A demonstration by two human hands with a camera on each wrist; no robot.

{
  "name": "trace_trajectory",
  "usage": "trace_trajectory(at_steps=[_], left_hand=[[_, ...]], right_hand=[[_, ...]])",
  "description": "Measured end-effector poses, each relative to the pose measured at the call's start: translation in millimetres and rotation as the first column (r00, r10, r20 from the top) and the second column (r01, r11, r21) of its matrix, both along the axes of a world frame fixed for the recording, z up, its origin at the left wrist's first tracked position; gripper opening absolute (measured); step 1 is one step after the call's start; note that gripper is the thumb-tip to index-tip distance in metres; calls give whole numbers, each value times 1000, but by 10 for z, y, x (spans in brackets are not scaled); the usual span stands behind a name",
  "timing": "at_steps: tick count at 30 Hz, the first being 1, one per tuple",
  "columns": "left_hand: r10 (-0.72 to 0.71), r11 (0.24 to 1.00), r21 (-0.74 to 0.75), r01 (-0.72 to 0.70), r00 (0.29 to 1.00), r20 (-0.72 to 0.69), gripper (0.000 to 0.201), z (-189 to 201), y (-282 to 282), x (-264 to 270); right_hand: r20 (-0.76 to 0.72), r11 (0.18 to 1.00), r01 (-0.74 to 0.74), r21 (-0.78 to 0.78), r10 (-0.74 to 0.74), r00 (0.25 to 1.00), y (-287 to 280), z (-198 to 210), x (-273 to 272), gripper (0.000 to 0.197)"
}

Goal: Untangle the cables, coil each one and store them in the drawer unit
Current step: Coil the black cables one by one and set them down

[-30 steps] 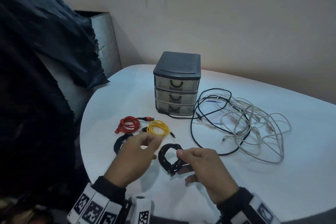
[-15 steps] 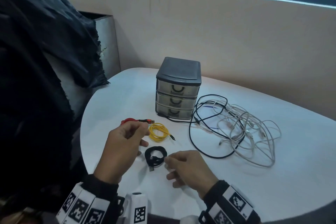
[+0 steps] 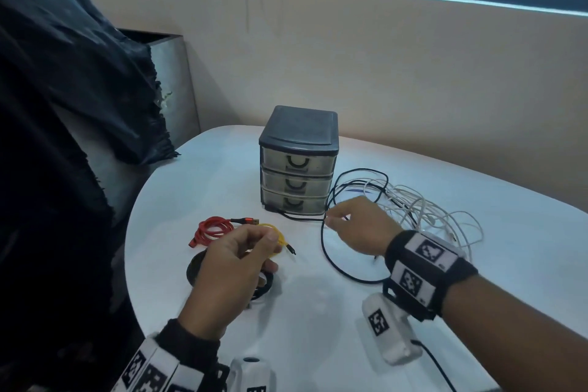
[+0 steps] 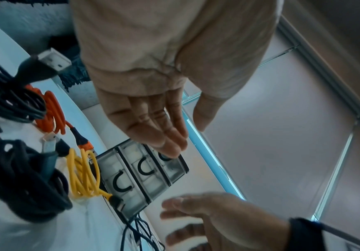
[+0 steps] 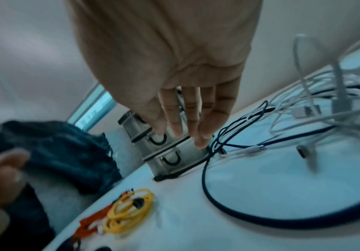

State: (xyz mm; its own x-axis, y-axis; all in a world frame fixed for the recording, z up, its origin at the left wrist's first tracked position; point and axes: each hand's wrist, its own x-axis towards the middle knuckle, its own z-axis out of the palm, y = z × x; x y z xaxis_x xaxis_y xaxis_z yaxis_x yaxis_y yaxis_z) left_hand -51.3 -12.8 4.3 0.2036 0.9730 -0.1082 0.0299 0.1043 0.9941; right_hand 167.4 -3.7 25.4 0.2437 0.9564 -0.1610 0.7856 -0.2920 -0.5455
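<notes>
The drawer unit (image 3: 299, 162) stands at the back of the white table (image 3: 318, 328), all drawers closed. In front lie a red coil (image 3: 213, 229) and a yellow coil (image 3: 277, 234). Two black coils (image 3: 193, 267) (image 3: 266, 286) lie partly under my left hand (image 3: 270, 248), which hovers with relaxed fingers (image 4: 166, 141) and holds nothing. My right hand (image 3: 331, 221) reaches with straight fingers (image 5: 198, 135) to the loose black cable (image 3: 327, 251) by the unit's lower right corner. Whether it touches the cable is unclear. A tangle of white cables (image 3: 423, 216) lies to the right.
Dark cloth (image 3: 63, 105) hangs over a grey object at the left table edge. A beige wall (image 3: 413, 89) runs close behind the drawer unit. The table's rounded edge curves along the left and front.
The black coil that both hands held now lies on the table. My right hand has moved away to the right, to the loose black cable. The left hand has let go.
</notes>
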Motion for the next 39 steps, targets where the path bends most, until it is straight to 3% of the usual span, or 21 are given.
trace_trajectory(at_steps=[3, 6, 9, 15, 18, 20, 22, 24, 25, 26, 28, 30, 34, 36, 39], left_hand=[[-42, 999, -6, 42, 999, 10, 12, -25, -44, 71], [-93, 996, -9, 93, 996, -11, 11, -69, -84, 118], [-124, 992, 4, 125, 991, -40, 11, -83, -108, 142], [-135, 991, 6, 136, 988, -71, 10, -95, -107, 145], [-108, 981, 141, 131, 981, -161, 7, -89, -106, 206], [-26, 928, 341, 152, 937, -348, 20, -25, -111, 323], [58, 832, 489, 262, 836, -545, 42, 62, -96, 486], [50, 807, 460, 371, 733, -678, 40, 166, -48, 677], [13, 803, 442, 399, 730, -683, 29, 236, -40, 751], [-32, 794, 457, 400, 779, -627, 26, 309, -73, 795], [-55, 763, 563, 317, 900, -433, 37, 411, -235, 795], [-99, 723, 620, 305, 933, -345, 40, 509, -490, 656], [-246, 694, 540, 476, 862, -444, 56, 412, -804, 307], [-248, 719, 449, 530, 800, -547, 61, 296, -812, 223], [-288, 766, 295, 571, 715, -637, 57, 216, -825, 208]], right_hand=[[225, 989, -102, -106, 123, 967, 134, -78, -85, 38], [266, 946, -187, -263, 258, 929, 196, -194, -162, 57], [279, 918, -154, -365, 266, 923, 238, -269, -167, 70], [594, 959, -158, -236, 271, 758, 152, -305, -62, 22], [658, 964, -219, -152, 264, 705, -54, -194, 79, 19], [658, 959, -275, -72, 253, 709, -224, -16, 128, 24], [623, 944, -330, 7, 254, 740, -392, 237, 122, 25], [579, 921, -374, 106, 248, 776, -532, 543, 123, 22], [584, 913, -379, 152, 227, 779, -584, 692, 142, 21], [615, 912, -372, 174, 194, 764, -617, 836, 181, 20], [706, 936, -315, 159, 115, 699, -633, 1097, 332, 17], [722, 960, -203, 192, 1, 692, -651, 1347, 598, 17], [460, 911, 57, 408, -259, 849, -783, 1721, 1016, 12], [357, 919, 64, 388, -214, 909, -819, 1808, 1028, 11], [413, 921, -41, 388, -133, 901, -843, 1957, 920, 7]])
